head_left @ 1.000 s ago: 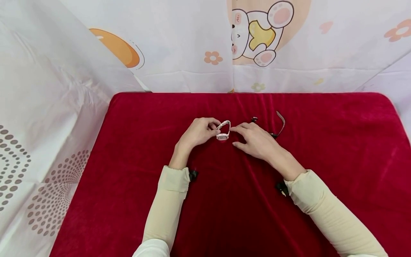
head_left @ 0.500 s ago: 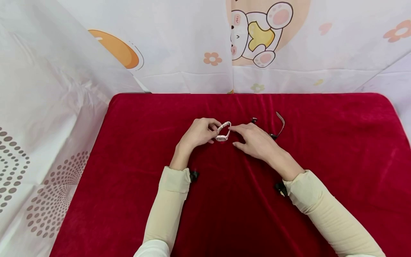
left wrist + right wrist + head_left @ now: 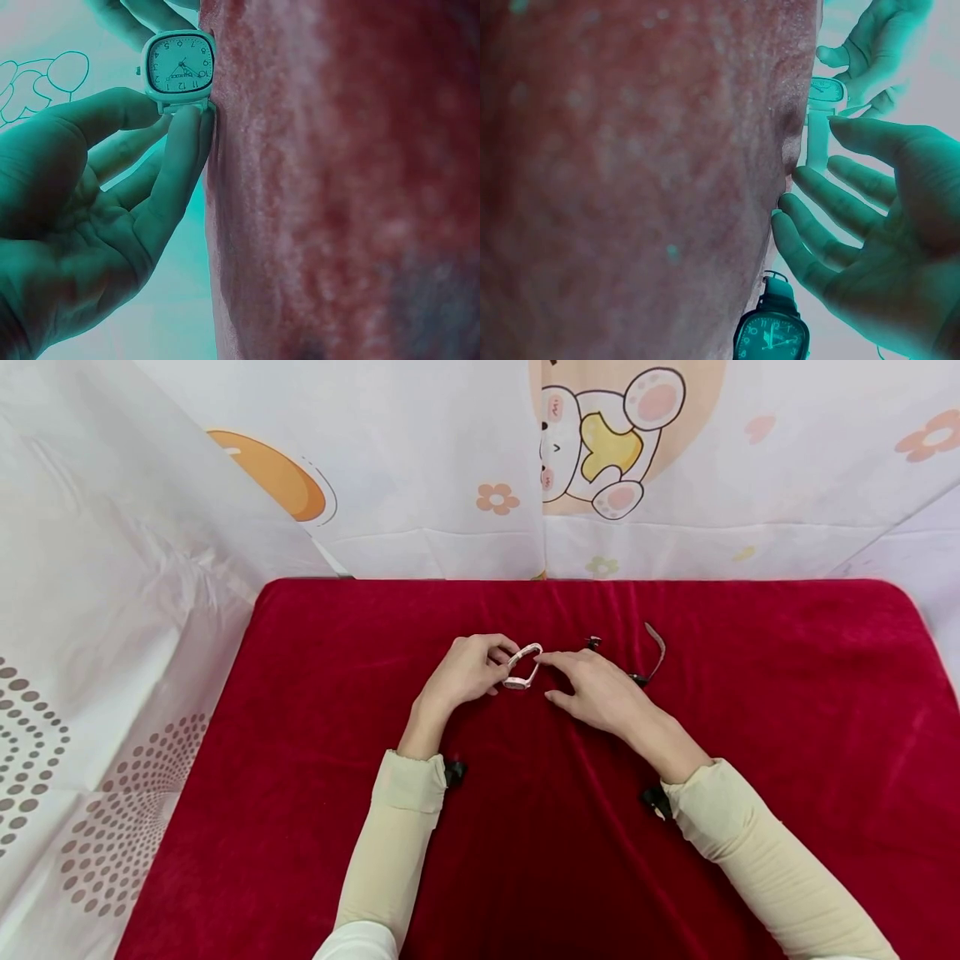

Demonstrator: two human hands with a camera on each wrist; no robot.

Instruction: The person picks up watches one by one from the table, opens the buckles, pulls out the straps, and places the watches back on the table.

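Observation:
A pale wristwatch point(image 3: 516, 683) with a squarish case stands on its edge as a loop at the table's middle. My left hand point(image 3: 467, 670) pinches it between thumb and fingers, at the strap just beside the case, as the left wrist view shows; its numbered dial point(image 3: 182, 64) faces that camera. On the other side of the loop is my right hand point(image 3: 600, 693), fingers extended, the index fingertip at the strap point(image 3: 817, 142). A dark wristwatch point(image 3: 771, 337) lies beyond the right hand, partly hidden by it in the head view.
Red velvet cloth point(image 3: 780, 727) covers the table. The dark watch's strap point(image 3: 656, 647) curves up behind my right hand, and its buckle end point(image 3: 593, 642) shows to the left. A white printed curtain point(image 3: 420, 485) hangs along the table's back edge.
The pale watch has tilted a little, so its dial shows less in the head view. Both hands have stayed almost in place.

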